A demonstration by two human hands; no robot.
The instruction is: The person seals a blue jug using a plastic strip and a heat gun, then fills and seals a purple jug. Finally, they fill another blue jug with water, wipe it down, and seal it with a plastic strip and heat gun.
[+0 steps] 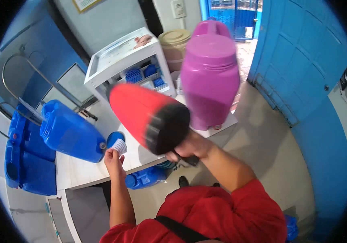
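My right hand is closed around the handle of a red and black heat gun, blurred by motion. Its narrow end points up and left, towards the white cabinet; its wide black end is near my wrist. Between the pinched fingers of my left hand is a small white strip with printed lines. Just behind the strip, a round blue cap rests on the white counter. Left of that hand stands a blue water jug with a small spout near its base.
A tall pink-purple jug stands at the counter's right end. Beside it are a white shelf cabinet with blue caps and a beige lidded bucket. More blue jugs sit far left. Below lies another blue jug. A blue door is at right.
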